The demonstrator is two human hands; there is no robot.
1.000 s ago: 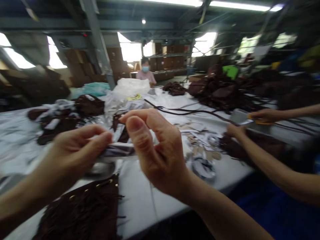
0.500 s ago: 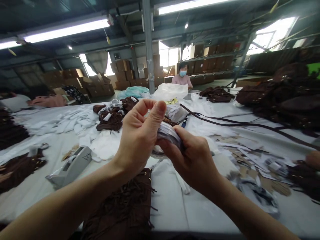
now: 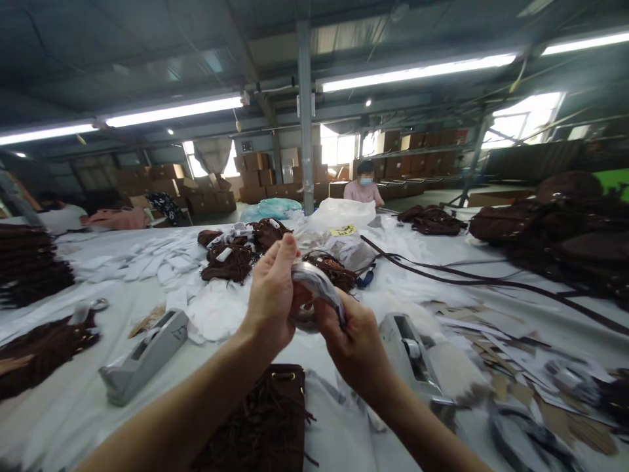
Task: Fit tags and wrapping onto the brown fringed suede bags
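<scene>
A grey plastic tape dispenser (image 3: 413, 357) is newly appearing right of centre, but work is apparently staying mid-frame, left hand (image 3: 270, 301) and right hand (image 3: 358, 341) clamping a shiny grey ring-shaped roll (image 3: 322, 282).

Curled left fingers (image 3: 284, 254) near right fingers (image 3: 358, 314)

A factory workshop: a long table (image 3: 54, 419) strewn with brown bags (image 3: 506, 226) lies before a pillar (image 3: 305, 124), cartons (image 3: 255, 177) are piled left of the pillar, tube lights (image 3: 422, 72) hang on both sides of it, and a masked person (image 3: 361, 192) is right of it.
</scene>
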